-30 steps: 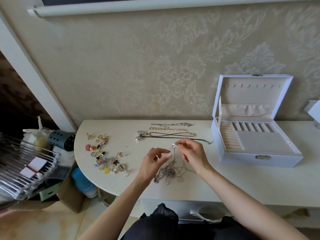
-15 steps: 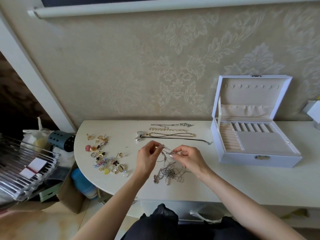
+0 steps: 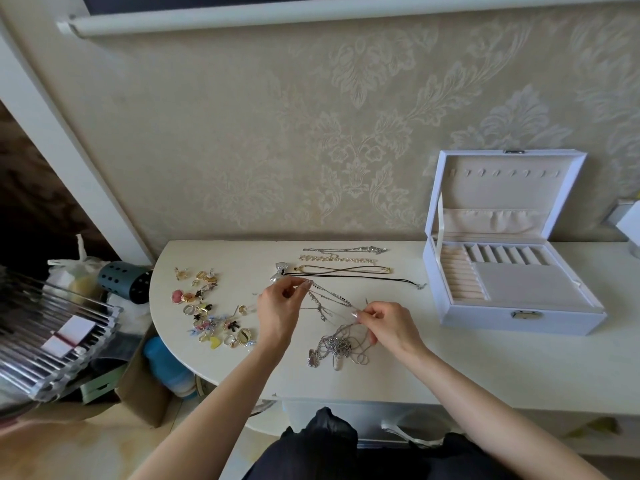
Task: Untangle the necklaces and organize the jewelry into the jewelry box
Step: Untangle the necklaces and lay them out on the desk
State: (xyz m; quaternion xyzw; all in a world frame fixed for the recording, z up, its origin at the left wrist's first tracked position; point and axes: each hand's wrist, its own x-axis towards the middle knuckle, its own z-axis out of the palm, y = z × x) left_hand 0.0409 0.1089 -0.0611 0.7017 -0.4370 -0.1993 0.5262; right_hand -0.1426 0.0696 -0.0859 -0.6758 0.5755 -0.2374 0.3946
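A: Holding what with the left hand (image 3: 278,315)?

B: Pinching one end of a thin silver chain (image 3: 329,296) between curled fingers (image 3: 301,287), well to the left of the jewelry box (image 3: 519,320).

A: And with the right hand (image 3: 388,322)?

B: Gripping the same chain further along, fingertips pressing together, nearer the box. Pulling it out into a slanting line. Not managing to tell whether lifting it clear of the bench (image 3: 485,368) or just grazing it.

A: Ending where?

B: Running down into a silver tangle (image 3: 337,348), lying on the bench left of the box, just under the right hand. Blurring together too much for counting strands.

A: Lying anywhere else?

B: Resting as straightened necklaces (image 3: 343,259) in rows left of the box, towards the wall. Ending at a silver bow (image 3: 280,270), partly hiding behind the left fingertips.

A: And further left of the box?

B: Sitting scattered as small pieces (image 3: 207,313) by the rounded bench edge. Looking like rings and earrings, mostly too tiny for telling apart.

A: The box itself?

B: Standing open, lid leaning upright against the wall. Getting cut off by the frame edge just right of it: a white object (image 3: 631,225), not identifiable.
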